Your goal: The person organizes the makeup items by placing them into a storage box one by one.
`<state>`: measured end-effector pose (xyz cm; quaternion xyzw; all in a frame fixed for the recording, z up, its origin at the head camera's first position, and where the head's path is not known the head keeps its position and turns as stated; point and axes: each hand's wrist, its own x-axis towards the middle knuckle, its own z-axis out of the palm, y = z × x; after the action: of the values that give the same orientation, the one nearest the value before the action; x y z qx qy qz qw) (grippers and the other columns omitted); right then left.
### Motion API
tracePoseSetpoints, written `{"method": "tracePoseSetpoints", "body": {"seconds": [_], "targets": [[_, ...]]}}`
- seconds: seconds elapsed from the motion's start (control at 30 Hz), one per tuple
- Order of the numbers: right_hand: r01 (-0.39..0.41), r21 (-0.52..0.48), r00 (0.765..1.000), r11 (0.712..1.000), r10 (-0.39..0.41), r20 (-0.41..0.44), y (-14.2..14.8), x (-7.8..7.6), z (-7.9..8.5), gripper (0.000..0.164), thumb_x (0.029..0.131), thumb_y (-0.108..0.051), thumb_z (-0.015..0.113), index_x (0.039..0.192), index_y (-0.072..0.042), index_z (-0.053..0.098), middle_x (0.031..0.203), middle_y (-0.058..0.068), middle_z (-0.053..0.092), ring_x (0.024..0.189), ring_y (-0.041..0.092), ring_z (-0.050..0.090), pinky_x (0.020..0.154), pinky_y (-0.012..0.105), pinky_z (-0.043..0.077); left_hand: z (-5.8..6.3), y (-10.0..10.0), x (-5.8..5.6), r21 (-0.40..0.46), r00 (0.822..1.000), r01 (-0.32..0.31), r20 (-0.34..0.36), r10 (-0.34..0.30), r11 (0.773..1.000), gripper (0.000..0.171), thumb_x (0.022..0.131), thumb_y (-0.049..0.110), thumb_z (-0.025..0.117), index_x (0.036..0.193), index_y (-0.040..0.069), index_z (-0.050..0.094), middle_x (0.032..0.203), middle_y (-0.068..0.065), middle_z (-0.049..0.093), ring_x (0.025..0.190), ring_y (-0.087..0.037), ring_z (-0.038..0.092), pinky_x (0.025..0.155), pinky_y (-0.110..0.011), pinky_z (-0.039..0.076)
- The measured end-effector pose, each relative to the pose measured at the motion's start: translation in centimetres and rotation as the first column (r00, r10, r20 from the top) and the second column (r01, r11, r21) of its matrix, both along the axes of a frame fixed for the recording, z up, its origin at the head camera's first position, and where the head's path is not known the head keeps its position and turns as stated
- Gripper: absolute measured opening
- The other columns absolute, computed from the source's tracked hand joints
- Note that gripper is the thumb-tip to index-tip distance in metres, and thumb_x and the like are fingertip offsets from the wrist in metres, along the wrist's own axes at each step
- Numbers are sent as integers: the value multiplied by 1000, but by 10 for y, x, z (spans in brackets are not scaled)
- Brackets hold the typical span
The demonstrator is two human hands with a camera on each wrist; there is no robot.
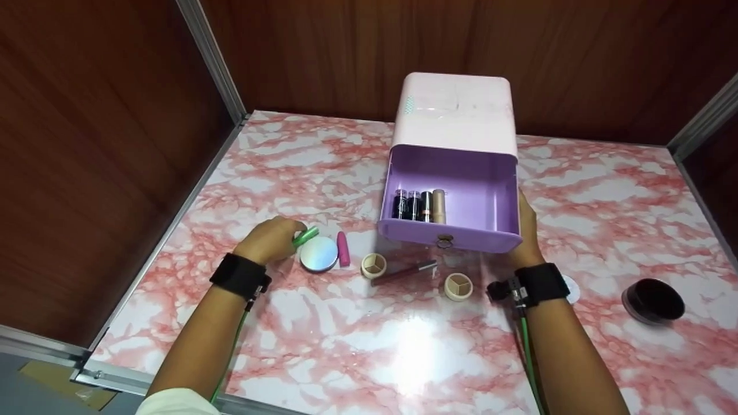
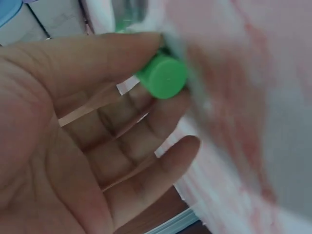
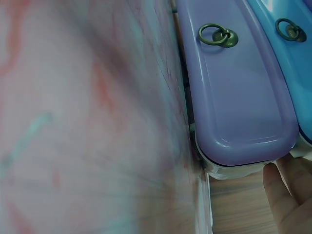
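Note:
My left hand (image 1: pixel 271 241) pinches a slim green cosmetic tube (image 1: pixel 305 236) between thumb and fingers, just beside a round shiny compact (image 1: pixel 319 254). In the left wrist view the tube's round green end (image 2: pixel 168 77) points toward the camera. A pink tube (image 1: pixel 343 249) lies right of the compact. My right hand (image 1: pixel 527 230) is at the right side of a pink box with a pulled-out purple drawer (image 1: pixel 484 239); part of the hand is hidden behind it. Its fingers (image 3: pixel 279 192) reach the box's edge in the right wrist view. Several lipsticks (image 1: pixel 426 206) stand in the drawer's left part.
Two small three-section pots (image 1: pixel 373 265) and a dark red slim tube (image 1: pixel 403 272) lie in front of the drawer. Far right is a black round jar (image 1: pixel 653 301); a white disc (image 1: pixel 571 289) shows partly behind my right wrist. Wooden panels (image 1: pixel 346 57) enclose the marbled table.

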<state>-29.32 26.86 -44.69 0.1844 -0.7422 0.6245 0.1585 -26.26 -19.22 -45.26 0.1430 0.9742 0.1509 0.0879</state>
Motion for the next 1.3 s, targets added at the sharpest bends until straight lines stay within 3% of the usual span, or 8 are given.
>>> {"method": "tracePoseSetpoints", "body": {"seconds": [0.23,0.43,0.57,0.73,0.83,1.07,1.2,1.3], "targets": [[-2,18,1000,1000,2,4,1,2,1,55,89,-12,70,141,-15,49,123,11,60,104,25,57,91,33,46,6,3,-9,52,994,-49,-96,54,997,38,87,7,66,125,5,64,108,-13,67,96,-28,62,82,-45,50],[-25,-30,996,999,27,82,-1,4,1,56,90,-20,71,142,-21,49,125,13,59,105,30,56,92,37,47,32,13,-16,290,960,39,-275,44,956,17,88,10,72,103,3,73,94,-9,70,83,-23,64,75,-38,53],[-4,-43,994,999,9,105,-1,4,2,44,99,-25,59,142,-23,50,126,11,59,107,29,55,92,36,46,55,27,-19,578,937,102,-329,116,810,27,85,11,77,111,5,72,90,-5,70,73,-17,60,65,-30,51],[-34,-19,997,999,35,67,1,3,3,58,87,-11,73,140,-20,51,121,13,60,102,29,58,90,38,49,81,50,-17,844,946,194,-296,133,500,40,81,7,80,120,5,68,96,-12,70,81,-22,65,75,-30,54],[-21,-12,1000,1000,21,10,4,3,1,62,84,-7,73,141,-15,51,124,13,61,104,26,58,92,34,47,92,63,-15,899,954,237,-287,89,369,44,81,4,79,123,5,66,98,-19,69,86,-28,66,80,-35,55],[-30,-37,999,999,31,21,3,1,-3,61,85,-10,75,140,-17,51,123,13,61,102,29,59,90,37,49,110,89,-15,921,951,305,-308,-23,241,43,87,4,72,129,4,61,107,-24,67,92,-35,66,84,-40,54],[-34,-48,998,998,36,49,1,2,-2,59,85,-15,76,139,-20,52,118,13,62,99,33,59,87,41,51,118,107,-15,904,932,363,-351,-93,226,43,89,-1,68,130,1,58,110,-21,67,97,-34,66,86,-41,54],[-28,-42,998,999,31,54,1,3,-2,57,87,-20,75,139,-21,52,118,12,63,100,33,60,88,42,51,123,123,-10,819,861,508,-491,-133,266,46,86,-5,70,130,-1,58,107,-16,70,94,-30,67,82,-39,55]]}}
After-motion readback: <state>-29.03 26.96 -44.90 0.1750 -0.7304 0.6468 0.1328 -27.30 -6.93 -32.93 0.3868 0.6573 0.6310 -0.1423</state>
